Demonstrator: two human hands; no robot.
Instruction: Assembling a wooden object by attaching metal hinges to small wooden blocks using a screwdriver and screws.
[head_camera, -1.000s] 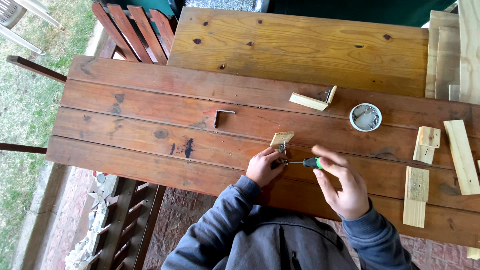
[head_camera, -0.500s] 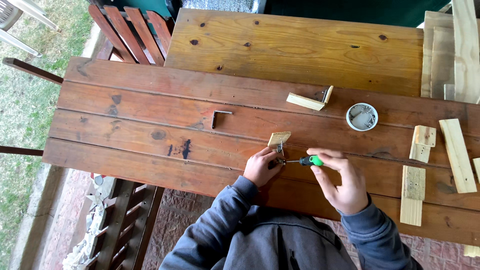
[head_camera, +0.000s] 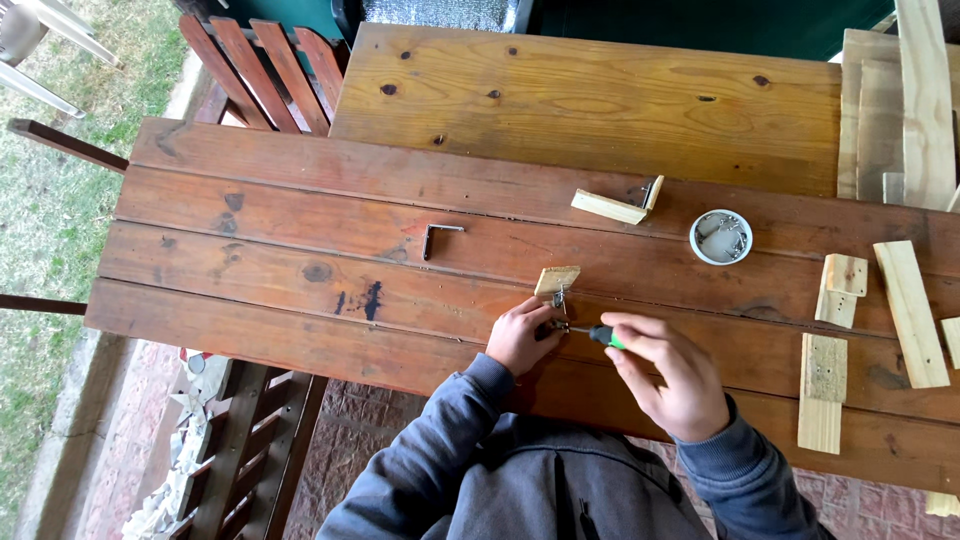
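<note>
Screwdriver (head_camera: 598, 335) and small wood block (head_camera: 556, 280) sit as half a second ago on the bench (head_camera: 300, 260); right hand (head_camera: 668, 375) fingers clamped on the handle, left hand (head_camera: 520, 335) fingers pinching the metal bracket (head_camera: 559, 312)

Reddish plank bench (head_camera: 250, 330), lighter knotty pine tabletop (head_camera: 600, 100) butted behind it. Metal L-bracket (head_camera: 436, 236) lying flat mid-bench. Two wood offcuts joined in an L (head_camera: 612, 205) near the far edge, small round white tub (head_camera: 720, 237) of hardware just right of it. Loose pale wood strips (head_camera: 908, 310) scattered at right, more boards (head_camera: 925, 100) stacked far right. Slatted red chair (head_camera: 265, 65) top left, grass (head_camera: 50, 200) beyond.
</note>
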